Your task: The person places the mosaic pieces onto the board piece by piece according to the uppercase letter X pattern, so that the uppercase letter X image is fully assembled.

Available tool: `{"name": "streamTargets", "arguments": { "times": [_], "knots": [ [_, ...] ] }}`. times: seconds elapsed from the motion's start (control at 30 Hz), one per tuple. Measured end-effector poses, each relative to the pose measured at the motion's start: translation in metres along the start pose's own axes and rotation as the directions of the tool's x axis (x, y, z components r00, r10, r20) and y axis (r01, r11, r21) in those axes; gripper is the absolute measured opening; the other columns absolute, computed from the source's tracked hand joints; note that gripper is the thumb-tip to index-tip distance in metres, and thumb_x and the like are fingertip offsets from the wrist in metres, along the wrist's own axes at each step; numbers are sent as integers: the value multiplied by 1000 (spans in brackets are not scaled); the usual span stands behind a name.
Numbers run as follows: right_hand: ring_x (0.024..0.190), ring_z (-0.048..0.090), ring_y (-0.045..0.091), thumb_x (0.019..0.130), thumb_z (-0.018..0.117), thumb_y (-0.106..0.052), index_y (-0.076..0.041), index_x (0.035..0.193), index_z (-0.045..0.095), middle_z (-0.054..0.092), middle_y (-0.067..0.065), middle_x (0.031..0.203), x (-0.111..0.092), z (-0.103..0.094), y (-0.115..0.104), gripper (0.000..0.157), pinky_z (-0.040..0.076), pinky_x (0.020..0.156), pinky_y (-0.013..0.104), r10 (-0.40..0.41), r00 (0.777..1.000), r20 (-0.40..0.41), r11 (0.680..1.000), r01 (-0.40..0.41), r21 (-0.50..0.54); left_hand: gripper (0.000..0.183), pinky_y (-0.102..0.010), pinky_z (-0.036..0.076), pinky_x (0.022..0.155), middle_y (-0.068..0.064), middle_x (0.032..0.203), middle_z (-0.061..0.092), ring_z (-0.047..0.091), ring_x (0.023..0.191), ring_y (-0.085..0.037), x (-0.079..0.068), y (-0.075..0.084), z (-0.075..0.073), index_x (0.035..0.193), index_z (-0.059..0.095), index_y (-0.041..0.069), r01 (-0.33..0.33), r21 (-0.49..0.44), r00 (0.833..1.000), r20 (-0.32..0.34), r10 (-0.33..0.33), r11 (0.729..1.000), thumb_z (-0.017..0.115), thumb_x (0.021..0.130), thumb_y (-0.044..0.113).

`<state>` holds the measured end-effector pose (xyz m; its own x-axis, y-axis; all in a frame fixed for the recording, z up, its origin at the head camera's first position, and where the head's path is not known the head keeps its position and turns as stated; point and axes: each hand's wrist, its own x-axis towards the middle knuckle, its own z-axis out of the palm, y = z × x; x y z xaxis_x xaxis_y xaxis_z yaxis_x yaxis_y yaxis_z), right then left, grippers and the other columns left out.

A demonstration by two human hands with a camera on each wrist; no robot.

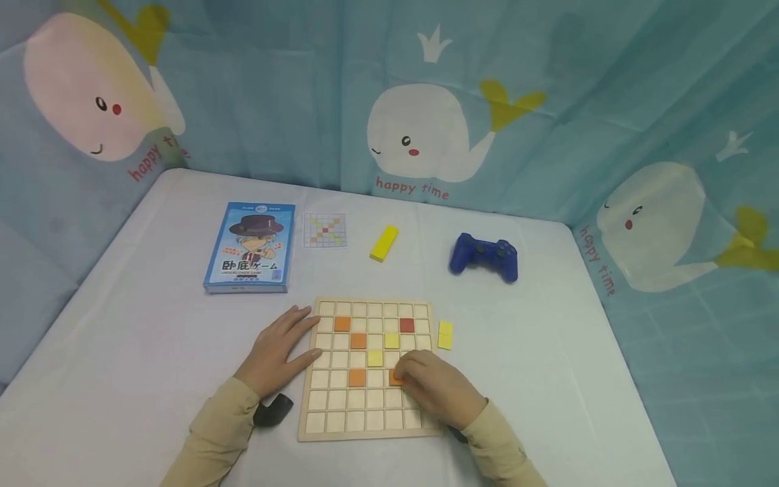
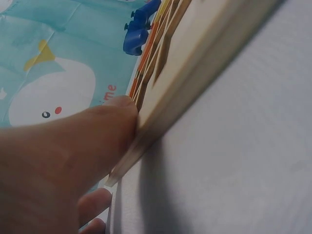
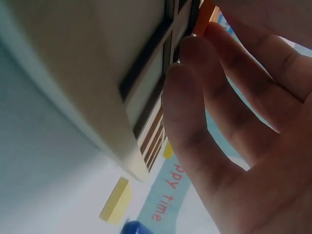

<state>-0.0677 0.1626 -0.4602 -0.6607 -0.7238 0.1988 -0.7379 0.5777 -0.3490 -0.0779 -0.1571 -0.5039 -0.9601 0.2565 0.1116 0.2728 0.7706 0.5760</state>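
Observation:
A wooden grid board (image 1: 316,421) lies in front of the person. My left hand (image 1: 274,355) rests along its left side, fingers extended, with the thumb on the edge; the left wrist view shows the thumb (image 2: 114,114) against the rim. Over the board's lower right part, my right hand (image 1: 435,385) pinches an orange tile (image 1: 395,377) at a grid square, its fingers hiding part of the tile. That orange tile (image 3: 204,18) also peeks past the fingertips in the right wrist view. Elsewhere in the grid sit orange tiles (image 1: 357,377), yellow tiles (image 1: 374,358) and a red tile (image 1: 406,325).
Two yellow tiles (image 1: 445,335) lie just right of the board. Behind it are a blue game box (image 1: 252,247), a pattern card (image 1: 310,240) with a coloured grid, a yellow block (image 1: 384,243) and a blue game controller (image 1: 483,256). A whale-print curtain (image 1: 292,101) surrounds the white table.

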Motion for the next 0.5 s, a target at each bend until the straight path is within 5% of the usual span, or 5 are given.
{"name": "streamTargets", "arguments": {
  "times": [0.5],
  "knots": [
    [101, 62, 11, 85, 73, -10, -14, 97, 64, 64, -5, 102, 6, 4, -2, 15, 51, 91, 24, -44, 999, -4, 999, 44, -16, 61, -61, 25, 110, -12, 149, 38, 26, 142, -37, 1, -1, 0, 140, 47, 12, 2, 0, 1000, 15, -2, 1000, 66, 88, 38]
  ]
}}
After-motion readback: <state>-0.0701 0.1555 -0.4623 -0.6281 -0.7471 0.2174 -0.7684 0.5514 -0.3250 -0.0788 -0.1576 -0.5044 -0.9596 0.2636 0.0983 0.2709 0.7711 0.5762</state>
